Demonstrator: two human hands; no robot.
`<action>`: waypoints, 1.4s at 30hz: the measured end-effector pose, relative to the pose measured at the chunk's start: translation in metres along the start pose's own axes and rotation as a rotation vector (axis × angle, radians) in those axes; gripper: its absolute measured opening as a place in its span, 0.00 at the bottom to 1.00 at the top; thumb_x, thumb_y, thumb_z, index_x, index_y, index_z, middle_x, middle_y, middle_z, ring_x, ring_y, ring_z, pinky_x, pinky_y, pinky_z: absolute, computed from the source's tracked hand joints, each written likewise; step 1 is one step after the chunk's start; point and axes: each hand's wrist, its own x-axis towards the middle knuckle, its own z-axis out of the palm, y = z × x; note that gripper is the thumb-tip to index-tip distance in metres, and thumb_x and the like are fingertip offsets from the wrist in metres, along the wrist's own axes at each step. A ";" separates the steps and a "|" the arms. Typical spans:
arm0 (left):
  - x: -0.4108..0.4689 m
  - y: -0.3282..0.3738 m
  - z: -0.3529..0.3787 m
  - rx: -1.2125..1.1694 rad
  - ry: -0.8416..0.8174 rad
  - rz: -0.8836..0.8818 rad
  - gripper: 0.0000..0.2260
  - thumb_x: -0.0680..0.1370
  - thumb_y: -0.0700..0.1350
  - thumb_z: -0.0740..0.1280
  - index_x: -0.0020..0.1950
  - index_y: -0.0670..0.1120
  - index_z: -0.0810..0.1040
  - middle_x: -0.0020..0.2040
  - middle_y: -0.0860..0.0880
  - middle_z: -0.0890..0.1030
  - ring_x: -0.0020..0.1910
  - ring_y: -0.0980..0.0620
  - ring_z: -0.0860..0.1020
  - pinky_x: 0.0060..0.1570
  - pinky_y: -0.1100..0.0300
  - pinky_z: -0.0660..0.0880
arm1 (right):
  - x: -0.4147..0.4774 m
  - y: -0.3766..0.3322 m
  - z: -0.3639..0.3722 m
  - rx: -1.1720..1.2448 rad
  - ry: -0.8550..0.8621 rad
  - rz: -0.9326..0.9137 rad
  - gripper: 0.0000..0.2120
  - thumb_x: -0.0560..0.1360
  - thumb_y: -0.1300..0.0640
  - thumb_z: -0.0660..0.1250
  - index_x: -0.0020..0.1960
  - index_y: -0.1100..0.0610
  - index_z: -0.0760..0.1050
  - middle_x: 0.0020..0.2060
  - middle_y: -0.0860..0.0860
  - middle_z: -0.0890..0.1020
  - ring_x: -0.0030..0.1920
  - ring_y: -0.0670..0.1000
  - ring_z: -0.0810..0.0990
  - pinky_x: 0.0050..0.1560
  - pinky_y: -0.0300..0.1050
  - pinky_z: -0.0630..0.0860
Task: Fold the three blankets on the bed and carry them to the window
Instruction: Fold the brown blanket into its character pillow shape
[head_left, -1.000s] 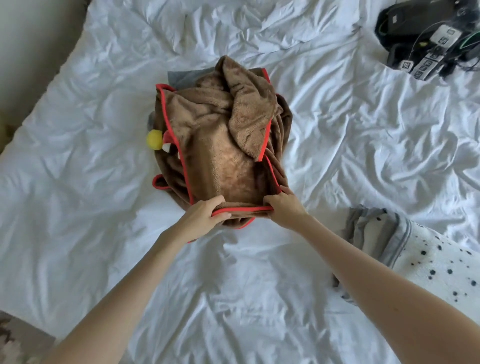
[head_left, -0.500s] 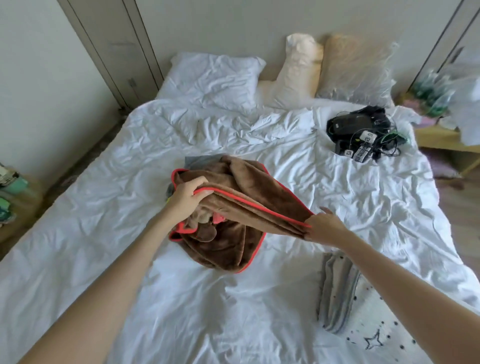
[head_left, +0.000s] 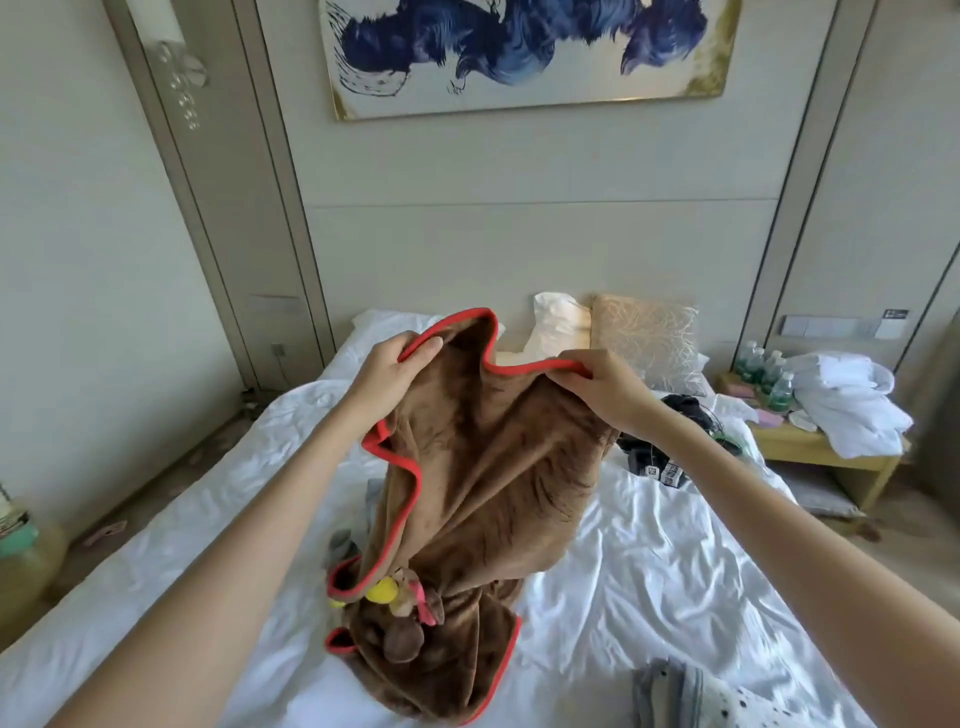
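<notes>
1. While the left grip (head_left: 387, 371) and the right grip (head_left: 605, 387) each pinch its red-trimmed top edge, the brown blanket (head_left: 483, 493) hangs bunched, its tail on the bed (head_left: 649, 571).
2. Best to slide both grips outward to the corners.
3. Shake it flat before folding.

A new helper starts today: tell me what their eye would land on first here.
The brown blanket with red trim dominates the centre, held up from the white bed by its top edge, gripped by the left hand and right hand. Above the headboard hangs a blue-and-white painting.
</notes>
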 end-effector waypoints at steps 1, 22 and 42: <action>0.001 0.017 -0.003 -0.008 -0.032 0.027 0.15 0.78 0.58 0.67 0.50 0.47 0.80 0.40 0.51 0.80 0.38 0.57 0.78 0.37 0.70 0.71 | 0.006 -0.020 -0.008 0.006 0.007 -0.045 0.08 0.78 0.57 0.65 0.50 0.57 0.83 0.29 0.47 0.74 0.32 0.45 0.70 0.36 0.39 0.65; -0.027 0.082 -0.051 -0.098 0.139 0.269 0.08 0.75 0.40 0.67 0.49 0.51 0.83 0.47 0.55 0.85 0.49 0.60 0.81 0.53 0.66 0.74 | -0.039 -0.023 0.039 0.050 -0.444 0.270 0.16 0.59 0.51 0.82 0.43 0.50 0.80 0.41 0.45 0.85 0.45 0.48 0.84 0.44 0.35 0.79; -0.004 0.058 -0.098 -0.174 0.525 -0.123 0.09 0.78 0.47 0.66 0.54 0.46 0.81 0.47 0.47 0.81 0.46 0.49 0.78 0.47 0.57 0.73 | 0.021 -0.012 -0.065 0.112 0.495 0.340 0.09 0.72 0.68 0.61 0.43 0.66 0.80 0.44 0.65 0.83 0.41 0.56 0.79 0.40 0.49 0.74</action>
